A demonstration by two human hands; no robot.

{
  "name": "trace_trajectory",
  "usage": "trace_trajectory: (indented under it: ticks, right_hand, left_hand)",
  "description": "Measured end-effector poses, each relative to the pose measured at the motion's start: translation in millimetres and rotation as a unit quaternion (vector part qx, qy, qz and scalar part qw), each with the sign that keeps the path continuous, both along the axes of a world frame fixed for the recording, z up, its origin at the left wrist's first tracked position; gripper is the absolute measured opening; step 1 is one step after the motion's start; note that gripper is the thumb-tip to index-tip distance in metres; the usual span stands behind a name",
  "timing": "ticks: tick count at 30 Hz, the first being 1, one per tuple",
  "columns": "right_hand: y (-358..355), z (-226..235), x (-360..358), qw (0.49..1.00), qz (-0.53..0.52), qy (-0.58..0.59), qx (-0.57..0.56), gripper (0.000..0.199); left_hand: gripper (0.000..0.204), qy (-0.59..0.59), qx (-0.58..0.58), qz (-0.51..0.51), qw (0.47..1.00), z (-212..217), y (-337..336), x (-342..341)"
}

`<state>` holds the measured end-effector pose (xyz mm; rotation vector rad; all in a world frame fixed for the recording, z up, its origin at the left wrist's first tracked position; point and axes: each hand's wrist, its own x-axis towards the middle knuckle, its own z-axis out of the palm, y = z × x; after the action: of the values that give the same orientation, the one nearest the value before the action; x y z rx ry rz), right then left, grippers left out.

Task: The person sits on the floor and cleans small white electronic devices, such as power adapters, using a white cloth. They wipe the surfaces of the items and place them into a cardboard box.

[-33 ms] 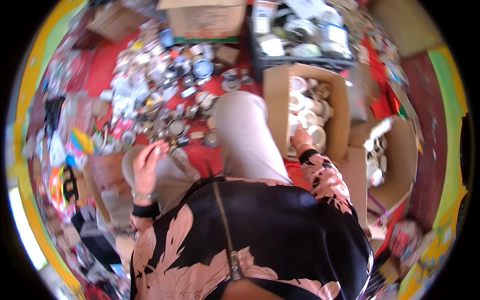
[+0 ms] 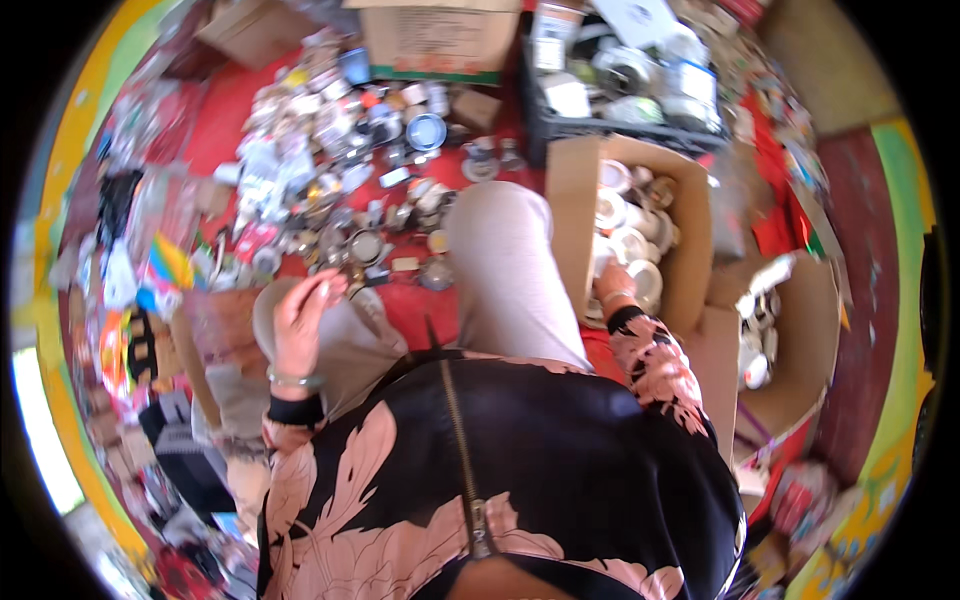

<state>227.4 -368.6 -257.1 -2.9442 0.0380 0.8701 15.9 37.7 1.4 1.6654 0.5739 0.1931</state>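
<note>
My right hand (image 2: 614, 283) reaches down into a cardboard box (image 2: 686, 240) at the right. It is among white round pieces (image 2: 630, 242) that look like lids or small cups. Its fingers are blurred and partly hidden, so whether they grip a piece is unclear. My left hand (image 2: 305, 315), wearing a bracelet, is raised above my left knee. Its fingers are loosely bent and somewhat apart, and nothing shows in them. Beyond it, a heap of small jars, caps and metal pieces (image 2: 365, 245) covers the red floor.
At the back stands a closed carton (image 2: 435, 45). A black crate (image 2: 620, 128) full of jars and containers is behind the right box. Another open cardboard box (image 2: 805, 340) with white pieces lies further right. Plastic bags (image 2: 120, 285) and clutter line the left.
The whole scene sits slightly further right in the picture, as the view has shifted. My right hand is still in the box, and my left hand is still raised.
</note>
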Motion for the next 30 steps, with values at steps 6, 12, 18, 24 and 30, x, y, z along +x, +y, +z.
trace_trajectory:
  ticks: [6, 12, 18, 24, 30]
  right_hand:
    - [15.5, -16.6, 14.9, 0.99, 0.084, 0.046, -0.102, 0.05]
    - [17.0, 42.7, 85.2, 0.941, 0.276, -0.176, -0.085, 0.023]
    - [178.1, 253.7, 68.0, 0.854, 0.15, -0.306, 0.394, 0.019]
    - [290.0, 270.0, -19.3, 0.81, 0.363, -0.131, 0.441, 0.01]
    - [302.4, 247.9, -23.3, 0.827, 0.418, -0.083, 0.367, 0.016]
  left_hand:
    - [0.02, 0.036, 0.186, 0.043, 0.981, 2.1, 28.6, -18.2]
    - [0.01, -0.036, 0.448, 0.12, 0.885, -19.5, 92.4, -34.9]
    - [0.043, -0.085, 0.491, 0.169, 0.85, -15.8, 151.3, 11.5]
    - [0.045, 0.194, 0.36, 0.008, 0.913, -87.7, 176.9, 114.0]
    - [0.035, 0.307, 0.377, -0.272, 0.83, -272.9, 137.7, 127.4]
